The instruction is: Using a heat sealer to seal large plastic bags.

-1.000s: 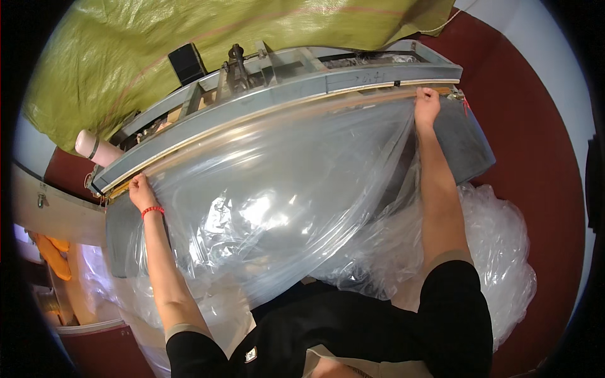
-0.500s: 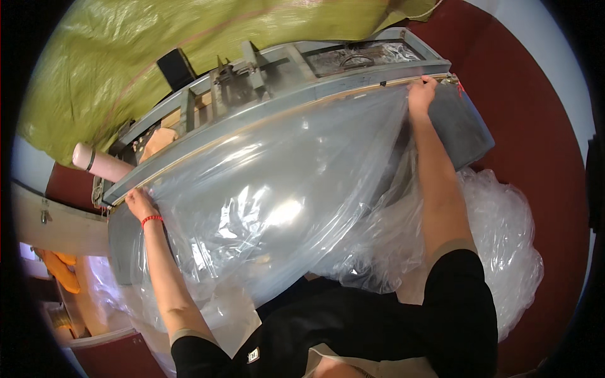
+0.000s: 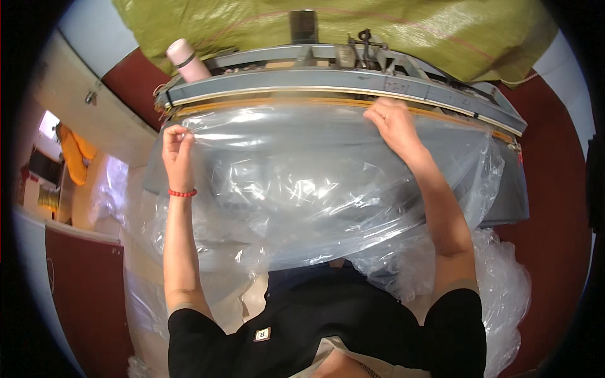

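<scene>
A sheet of clear plastic film (image 3: 296,183) lies in glossy folds over a dark grey surface, along the front of a long metal sealing frame (image 3: 283,79). At the film's far left corner my left hand (image 3: 178,154), with a red bead bracelet (image 3: 183,193) on its wrist, pinches the edge. My right hand (image 3: 396,126) is over the film's far edge, right of the middle, close to the orange-brown strip (image 3: 302,101) of the frame. Its fingers are bent and closed together; whether film is between them cannot be made out.
A pink bottle (image 3: 188,61) leans at the frame's left end. Behind the frame hangs a yellow-green woven sheet (image 3: 403,25). Bunched clear plastic (image 3: 501,296) lies on the right by the dark red floor (image 3: 554,189). A pale door (image 3: 82,88) stands at the left.
My right hand has left the film's right end and moved inward along the far edge. My left hand still pinches the left corner, now slightly off the frame. The view has turned leftward.
</scene>
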`<action>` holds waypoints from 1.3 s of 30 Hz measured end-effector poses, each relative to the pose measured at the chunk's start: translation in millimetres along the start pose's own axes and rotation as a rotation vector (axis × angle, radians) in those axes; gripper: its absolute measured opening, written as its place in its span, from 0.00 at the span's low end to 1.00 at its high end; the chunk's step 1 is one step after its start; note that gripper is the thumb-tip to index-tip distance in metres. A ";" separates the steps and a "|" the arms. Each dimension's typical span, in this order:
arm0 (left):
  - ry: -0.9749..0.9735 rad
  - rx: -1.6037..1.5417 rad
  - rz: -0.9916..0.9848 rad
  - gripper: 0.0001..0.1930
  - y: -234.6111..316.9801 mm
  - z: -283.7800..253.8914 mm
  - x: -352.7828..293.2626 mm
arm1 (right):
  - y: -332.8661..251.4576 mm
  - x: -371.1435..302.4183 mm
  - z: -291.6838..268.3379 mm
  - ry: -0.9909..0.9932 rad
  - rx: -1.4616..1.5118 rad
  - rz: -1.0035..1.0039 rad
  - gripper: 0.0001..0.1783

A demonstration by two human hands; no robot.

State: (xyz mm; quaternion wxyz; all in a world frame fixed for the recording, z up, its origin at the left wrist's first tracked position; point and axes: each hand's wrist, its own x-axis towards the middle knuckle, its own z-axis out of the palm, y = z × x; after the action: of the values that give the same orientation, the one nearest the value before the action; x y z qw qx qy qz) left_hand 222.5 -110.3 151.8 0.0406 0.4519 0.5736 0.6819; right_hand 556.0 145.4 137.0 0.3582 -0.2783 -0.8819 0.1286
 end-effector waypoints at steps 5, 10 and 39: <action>-0.532 0.162 -0.454 0.08 19.4 -32.1 0.2 | 39.1 -30.1 0.6 -0.167 0.512 0.245 0.10; -0.801 0.302 -0.503 0.04 -16.4 -55.1 13.9 | 138.1 -94.4 -65.9 0.215 0.213 0.462 0.10; -1.143 0.669 -0.005 0.16 34.6 117.9 -82.4 | 213.0 -231.5 -211.4 0.336 -0.391 0.762 0.15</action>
State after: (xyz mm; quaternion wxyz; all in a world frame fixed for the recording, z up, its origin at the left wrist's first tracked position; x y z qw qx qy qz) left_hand 365.1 -81.4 125.3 0.1977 0.7296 0.6437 0.1195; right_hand 925.9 189.2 66.7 0.3642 -0.6620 -0.6541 0.0356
